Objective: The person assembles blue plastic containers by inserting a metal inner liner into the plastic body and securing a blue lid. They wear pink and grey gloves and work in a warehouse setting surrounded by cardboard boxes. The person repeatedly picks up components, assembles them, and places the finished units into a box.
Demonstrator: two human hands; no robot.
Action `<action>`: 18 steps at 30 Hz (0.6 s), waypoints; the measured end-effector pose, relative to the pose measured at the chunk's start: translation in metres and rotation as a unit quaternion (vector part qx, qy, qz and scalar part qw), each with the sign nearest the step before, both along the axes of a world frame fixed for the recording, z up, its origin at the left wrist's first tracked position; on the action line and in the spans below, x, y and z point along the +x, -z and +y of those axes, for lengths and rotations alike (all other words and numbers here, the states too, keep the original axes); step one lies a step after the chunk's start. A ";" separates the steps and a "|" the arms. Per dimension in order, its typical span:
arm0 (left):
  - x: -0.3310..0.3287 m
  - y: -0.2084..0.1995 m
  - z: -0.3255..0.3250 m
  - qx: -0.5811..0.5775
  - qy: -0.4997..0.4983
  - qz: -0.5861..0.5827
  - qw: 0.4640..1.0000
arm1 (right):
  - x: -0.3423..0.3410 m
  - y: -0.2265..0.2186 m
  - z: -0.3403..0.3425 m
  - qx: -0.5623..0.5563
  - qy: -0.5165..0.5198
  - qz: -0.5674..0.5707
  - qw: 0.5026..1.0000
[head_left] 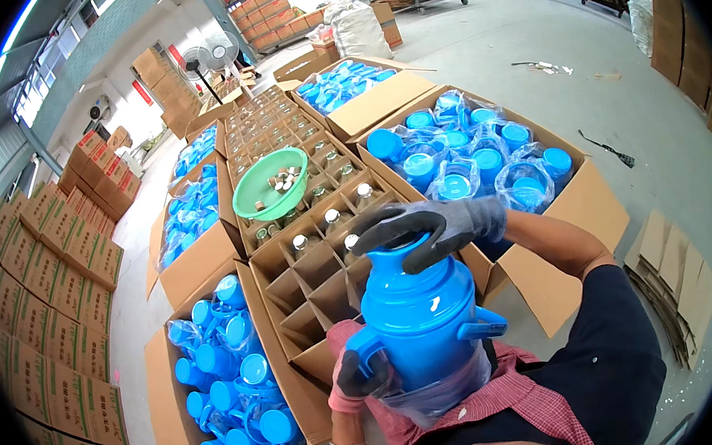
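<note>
A glossy blue thermos jug [417,301] stands upright in front of my body, a clear plastic bag [440,391] bunched around its lower part. My right hand [432,229], in a grey and black glove, lies over the top with its fingers curled onto the neck. Its palm hides the jug's mouth. Low on the left side, my gloved left hand [364,377] grips the jug by its handle [367,343]. Just beyond the jug, a divided carton [293,269] holds glass liners, several with white caps [332,216].
Cartons of bagged blue jugs [485,158] flank the divided cartons, including one at near left [235,383]. A green basin [269,183] of small stoppers rests on the dividers. Stacked boxes [45,314] line the left side; flattened cardboard [670,281] lies at right. A fan [213,54] stands farther back.
</note>
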State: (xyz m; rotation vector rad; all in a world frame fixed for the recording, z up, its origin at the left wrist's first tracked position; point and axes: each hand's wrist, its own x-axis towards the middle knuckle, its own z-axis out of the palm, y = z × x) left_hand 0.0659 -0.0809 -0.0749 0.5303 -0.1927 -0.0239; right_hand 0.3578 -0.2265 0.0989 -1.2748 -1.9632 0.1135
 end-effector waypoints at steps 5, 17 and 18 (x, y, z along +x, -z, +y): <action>0.028 -0.072 -0.087 0.695 -0.103 0.220 0.677 | 0.011 0.038 0.011 -0.225 0.139 0.113 0.958; 0.018 -0.071 -0.078 0.638 -0.116 0.183 0.739 | 0.021 0.043 0.024 -0.243 0.060 0.082 0.965; 0.005 -0.064 -0.053 0.558 -0.097 0.180 0.804 | -0.002 0.004 0.015 -0.287 0.124 0.055 0.948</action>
